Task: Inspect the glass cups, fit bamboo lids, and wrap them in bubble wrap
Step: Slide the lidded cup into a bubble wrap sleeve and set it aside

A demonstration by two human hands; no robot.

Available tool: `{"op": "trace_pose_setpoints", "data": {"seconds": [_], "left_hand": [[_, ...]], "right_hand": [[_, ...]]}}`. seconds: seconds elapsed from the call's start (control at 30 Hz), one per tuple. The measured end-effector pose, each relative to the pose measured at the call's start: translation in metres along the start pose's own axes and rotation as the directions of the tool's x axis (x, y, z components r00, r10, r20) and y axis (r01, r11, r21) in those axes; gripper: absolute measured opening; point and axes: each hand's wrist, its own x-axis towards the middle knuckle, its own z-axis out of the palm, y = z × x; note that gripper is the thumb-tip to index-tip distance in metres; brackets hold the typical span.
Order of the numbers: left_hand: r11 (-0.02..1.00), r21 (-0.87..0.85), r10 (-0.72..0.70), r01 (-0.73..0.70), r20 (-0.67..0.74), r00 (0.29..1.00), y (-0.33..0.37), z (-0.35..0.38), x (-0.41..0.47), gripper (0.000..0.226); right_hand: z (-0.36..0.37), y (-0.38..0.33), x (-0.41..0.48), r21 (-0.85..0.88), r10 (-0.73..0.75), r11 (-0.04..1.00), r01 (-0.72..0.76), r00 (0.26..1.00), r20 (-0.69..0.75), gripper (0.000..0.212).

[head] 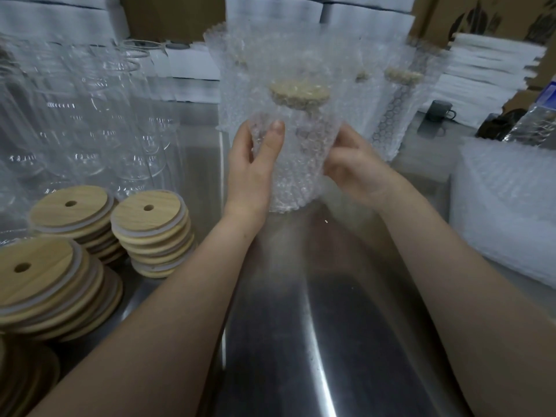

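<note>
A steel table fills the lower view, its brushed top streaked with glare. The cup, sleeved in bubble wrap, is held upright above the table's middle, and everything else sits around it.

Behind the cup, white boxes and brown cartons are stacked like a wall. Left of the cup stand rows of bare glasses, packed close together. Right of the cup lies a thick pile of wrap sheets, and further back on that side a stack of white sheets. Just behind the cup, wrapped cups stand upright, touching one another. Lower left of the cup are several stacks of lids, each lid with a small hole.

The left hand grips the cup's left side, thumb across the front and fingers curled behind. The right hand holds the right side; its fingers seem tucked into the wrap, though the plastic blurs them. A lid shows through the wrap at the cup's top. A dark mug sits right of the cup, beyond the wrapped ones.
</note>
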Motion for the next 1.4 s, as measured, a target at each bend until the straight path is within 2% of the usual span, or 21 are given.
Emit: {"op": "trace_pose_setpoints", "data": {"seconds": [0.1,0.3,0.5,0.6,0.63,0.87,1.03,1.17,1.3,1.4], "left_hand": [[0.998,-0.059,0.019,-0.023,-0.06,0.998,0.011,0.005,0.0,0.066],[0.994,-0.06,0.086,-0.09,-0.055,0.995,0.023,0.008,0.009,0.059],[0.992,-0.057,0.108,-0.114,-0.101,0.989,0.031,0.008,0.017,0.04],[0.991,-0.031,0.123,-0.127,-0.112,0.986,0.033,0.007,0.02,0.017],[0.99,-0.03,0.131,-0.135,-0.115,0.985,0.033,0.007,0.021,0.009],[0.985,-0.043,0.154,-0.167,-0.22,0.963,0.039,0.002,0.028,0.019],[0.978,-0.012,0.2,-0.206,-0.196,0.96,0.036,-0.003,0.028,0.018],[0.984,-0.074,0.155,-0.163,-0.105,0.982,0.033,-0.005,0.03,0.03],[0.974,-0.211,0.057,-0.08,-0.113,0.992,0.026,-0.006,0.032,0.036],[0.974,-0.224,0.018,-0.042,-0.109,0.994,0.021,-0.008,0.03,0.037]], "right_hand": [[0.0,-0.012,0.0,0.184,-0.051,0.982,0.049,0.999,0.008,0.047],[0.002,-0.021,0.001,0.193,-0.112,0.971,0.142,0.981,-0.158,0.047],[0.004,-0.024,0.001,0.116,-0.213,0.961,0.252,0.937,-0.278,0.032],[0.003,-0.025,0.0,0.116,-0.23,0.953,0.28,0.918,-0.324,0.008],[0.003,-0.026,0.0,0.109,-0.245,0.949,0.295,0.91,-0.334,0.005],[0.004,-0.028,-0.002,0.082,-0.318,0.925,0.37,0.876,-0.363,0.015],[0.006,-0.028,-0.001,0.089,-0.302,0.928,0.363,0.868,-0.394,0.023],[0.007,-0.027,-0.002,0.154,-0.266,0.928,0.338,0.893,-0.362,0.033],[0.007,-0.023,-0.001,0.245,-0.201,0.923,0.297,0.915,-0.35,0.044],[0.008,-0.02,0.0,0.288,-0.161,0.919,0.27,0.923,-0.351,0.044]]}}
